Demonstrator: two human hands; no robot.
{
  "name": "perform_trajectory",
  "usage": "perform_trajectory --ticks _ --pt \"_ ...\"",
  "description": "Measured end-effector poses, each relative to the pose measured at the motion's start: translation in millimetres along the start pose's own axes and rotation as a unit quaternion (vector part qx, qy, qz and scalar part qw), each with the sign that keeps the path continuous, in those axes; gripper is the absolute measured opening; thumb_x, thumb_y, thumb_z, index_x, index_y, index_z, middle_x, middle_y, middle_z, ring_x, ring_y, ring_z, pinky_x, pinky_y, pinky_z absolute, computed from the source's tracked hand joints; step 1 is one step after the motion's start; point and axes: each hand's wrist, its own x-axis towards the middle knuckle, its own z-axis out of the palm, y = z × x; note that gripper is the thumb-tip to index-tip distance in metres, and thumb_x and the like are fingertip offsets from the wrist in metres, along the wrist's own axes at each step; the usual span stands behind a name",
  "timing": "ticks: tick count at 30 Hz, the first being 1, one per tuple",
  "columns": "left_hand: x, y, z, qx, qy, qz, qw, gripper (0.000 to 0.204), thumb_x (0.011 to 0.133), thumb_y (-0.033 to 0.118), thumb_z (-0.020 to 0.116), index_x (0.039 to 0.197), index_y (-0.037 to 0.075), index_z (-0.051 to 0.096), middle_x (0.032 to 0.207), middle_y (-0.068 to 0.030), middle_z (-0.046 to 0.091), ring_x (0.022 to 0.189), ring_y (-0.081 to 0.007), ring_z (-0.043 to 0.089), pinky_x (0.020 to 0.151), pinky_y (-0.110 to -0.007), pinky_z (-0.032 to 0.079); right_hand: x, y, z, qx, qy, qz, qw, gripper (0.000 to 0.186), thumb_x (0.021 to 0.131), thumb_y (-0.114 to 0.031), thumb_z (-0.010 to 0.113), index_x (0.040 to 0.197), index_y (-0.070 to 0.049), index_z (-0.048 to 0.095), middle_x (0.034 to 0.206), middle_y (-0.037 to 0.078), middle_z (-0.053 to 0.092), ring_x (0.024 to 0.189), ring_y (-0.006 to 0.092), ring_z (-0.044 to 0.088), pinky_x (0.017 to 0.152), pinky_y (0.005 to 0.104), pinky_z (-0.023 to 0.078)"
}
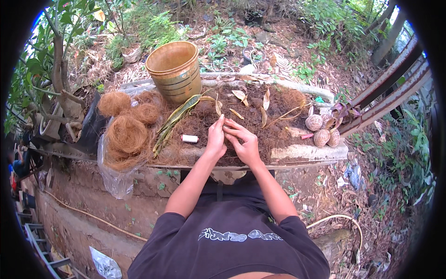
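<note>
Dry leaf (218,108) right at the fingertips, over dark soil (253,114) spread on a pale slab (306,154). Left hand (215,142) and right hand (244,145) close together, fingers curled inward — can't tell from here whether either pinches it. Brown fibre clumps (125,135) left, yellowish pot (176,79) behind, white spool (190,138) nearby — leaf-littered ground (334,200) beyond.

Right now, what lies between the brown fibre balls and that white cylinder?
Long yellow-edged leaves lie there, amid loose brown fibre; the head view shows this.
</note>
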Motion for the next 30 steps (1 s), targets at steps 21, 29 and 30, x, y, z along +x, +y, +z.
perform_trajectory --ticks 21,29,30 --pt "-4.0 19.0 29.7 -0.041 0.057 0.013 0.997 0.037 0.106 0.038 0.04 0.104 0.008 0.062 0.104 -0.0061 0.065 0.093 -0.0156 0.064 0.084 -0.032 0.052 0.7 2.8 -0.6 -0.138 0.073 -0.049 0.987 0.055 0.075 -0.01 0.079 0.127 -0.005 0.063 0.13 0.011 0.063 0.131 0.0335 0.05 0.109 0.0438 0.041" --pt "-16.5 17.9 35.9 0.087 0.039 0.11 0.989 0.034 0.107 0.032 0.042 0.103 0.004 0.062 0.099 -0.0043 0.063 0.094 -0.0096 0.056 0.086 -0.026 0.045 -2.3 4.8 4.2 -0.143 0.092 -0.11 0.979 0.057 0.073 -0.003 0.077 0.128 -0.004 0.062 0.133 0.013 0.06 0.126 0.0344 0.055 0.102 0.0416 0.048" --pt "-16.8 17.9 32.2 0.132 0.032 0.129 0.982 0.034 0.107 0.031 0.042 0.103 0.003 0.061 0.098 -0.0041 0.062 0.093 -0.0093 0.055 0.085 -0.025 0.044 -2.4 -3.0 4.8 -0.125 0.095 -0.082 0.984 0.057 0.073 -0.002 0.076 0.129 -0.003 0.062 0.133 0.014 0.06 0.125 0.0345 0.055 0.102 0.0415 0.048"
